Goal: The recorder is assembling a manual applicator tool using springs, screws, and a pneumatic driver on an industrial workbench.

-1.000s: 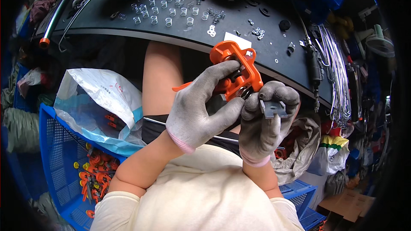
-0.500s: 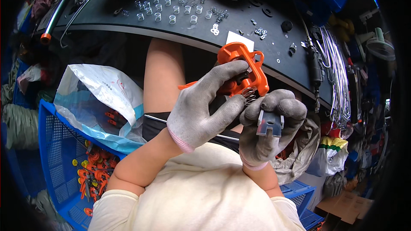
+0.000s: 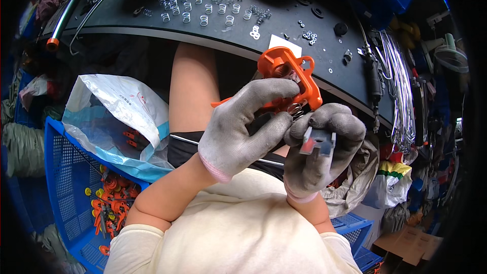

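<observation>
My left hand [image 3: 241,127], in a grey-coated glove, is closed around an orange plastic clamp-like part [image 3: 307,94] with a loop at its upper right. A coil spring sits in the part's round pocket. A second small coil spring [image 3: 295,109] shows at the tips of my left thumb and right fingers, against the lower edge of the part. My gloved right hand [image 3: 317,170] has its fingers curled over a small grey metal bracket [image 3: 319,143], with a hole in it. Which fingers bear on the lower spring is partly hidden.
On the dark bench [image 3: 147,23] stand several coil springs [image 3: 208,8]; nuts or washers [image 3: 310,36] lie farther right. A white card [image 3: 285,44] lies at its edge. At left are a plastic bag [image 3: 114,122] and a blue crate [image 3: 63,182] of orange parts. Metal rods [image 3: 401,91] hang at right.
The orange part has tilted slightly, and the spring in its pocket now shows. The metal bracket has turned in my right hand. Both hands stay close together.
</observation>
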Demonstrator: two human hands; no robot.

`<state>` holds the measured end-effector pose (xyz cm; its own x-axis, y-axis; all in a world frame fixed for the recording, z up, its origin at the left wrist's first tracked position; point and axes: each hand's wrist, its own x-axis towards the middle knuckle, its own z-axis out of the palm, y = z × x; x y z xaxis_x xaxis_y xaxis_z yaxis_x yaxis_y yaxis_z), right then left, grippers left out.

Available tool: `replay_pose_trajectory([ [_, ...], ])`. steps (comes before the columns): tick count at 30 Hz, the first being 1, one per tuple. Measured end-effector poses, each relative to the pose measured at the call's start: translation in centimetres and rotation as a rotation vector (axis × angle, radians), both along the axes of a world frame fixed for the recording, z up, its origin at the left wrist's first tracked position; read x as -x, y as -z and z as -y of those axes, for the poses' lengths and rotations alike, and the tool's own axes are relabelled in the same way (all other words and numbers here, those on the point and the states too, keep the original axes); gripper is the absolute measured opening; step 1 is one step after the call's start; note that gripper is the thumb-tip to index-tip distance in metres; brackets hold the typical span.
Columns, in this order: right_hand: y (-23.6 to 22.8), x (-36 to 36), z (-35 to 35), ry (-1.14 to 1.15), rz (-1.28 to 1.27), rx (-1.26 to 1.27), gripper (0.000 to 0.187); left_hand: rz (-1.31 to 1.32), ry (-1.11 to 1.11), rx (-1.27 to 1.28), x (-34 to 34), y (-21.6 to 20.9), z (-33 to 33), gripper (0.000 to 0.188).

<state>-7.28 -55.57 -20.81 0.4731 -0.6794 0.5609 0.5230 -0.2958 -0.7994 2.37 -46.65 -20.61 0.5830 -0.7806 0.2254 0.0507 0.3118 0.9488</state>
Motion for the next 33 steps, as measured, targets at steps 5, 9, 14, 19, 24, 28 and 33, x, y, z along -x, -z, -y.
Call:
replay_pose_trajectory([
  [5,0.2,-0.2,-0.3,-0.074,0.042,0.008,0.044,-0.257,0.021,-0.021,0.2,0.1,0.0,0.036],
  [9,0.3,-0.5,-0.4,-0.11,0.126,-0.148,0.045,-0.186,-0.058,0.068,0.6,0.8,0.6,0.039],
  [14,-0.3,-0.5,-0.5,-0.278,0.253,-0.282,0.027,-0.152,-0.043,-0.014,0.2,0.7,1.0,0.039],
  [19,0.3,-0.2,-0.5,-0.101,0.096,-0.25,0.036,-0.216,0.062,-0.106,-0.1,-0.1,0.5,0.044],
  [24,0.3,-0.1,-1.2,-0.163,0.149,-0.337,0.035,-0.299,0.066,-0.085,-0.1,-0.2,0.6,0.042],
  [28,-0.2,-0.3,-1.4,-0.121,0.089,-0.334,0.038,-0.336,-0.019,-0.038,0.2,0.2,0.8,0.034],
  [33,-0.4,-0.2,-1.1,-0.153,0.041,-0.281,0.033,-0.318,-0.046,-0.046,0.2,0.3,0.6,0.034],
])
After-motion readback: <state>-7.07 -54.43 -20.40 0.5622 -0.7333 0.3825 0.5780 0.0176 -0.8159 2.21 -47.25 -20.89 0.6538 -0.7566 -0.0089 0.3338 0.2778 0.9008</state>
